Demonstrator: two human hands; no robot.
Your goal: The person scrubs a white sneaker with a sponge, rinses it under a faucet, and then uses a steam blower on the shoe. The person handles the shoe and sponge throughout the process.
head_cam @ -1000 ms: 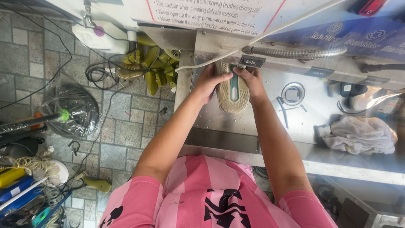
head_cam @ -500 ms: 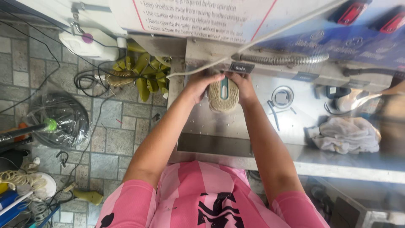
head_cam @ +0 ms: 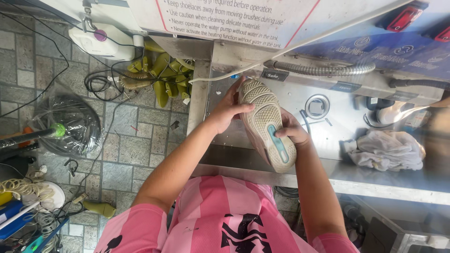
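At the far left of the frame, on the grey paved floor [head_cam: 136, 150], lies a round black fan head wrapped in clear plastic [head_cam: 70, 124], with a green-tipped pole [head_cam: 28, 137] crossing it. Below it, in the lower left corner, sit a coil of pale cord [head_cam: 21, 189] and some blue tools. In the upper left a white plastic jug [head_cam: 101, 40] stands near a heap of yellow-green shoe trees [head_cam: 161, 77] tangled with black cables [head_cam: 101, 84].

Moving right, the person's left hand [head_cam: 227, 110] is curled around the toe end of a shoe [head_cam: 266, 122], thumb across the edge of the sole and fingers behind it. The shoe sits in the centre of the frame over the steel basin [head_cam: 234, 136] of a cleaning machine, turned sole-up, its beige patterned sole with a teal strip facing the camera and the heel toward the person's pink striped shirt [head_cam: 225, 215]. The right hand [head_cam: 293, 133] grips the heel half from the far side, thumb pressed on the teal strip.

Above the shoe a white cord [head_cam: 215, 75] and a ribbed metal hose [head_cam: 328, 70] run along the machine's back wall. Further right a round metal drain [head_cam: 321, 105] sits in the steel surface, and a crumpled white cloth [head_cam: 386, 150] lies near the right edge.
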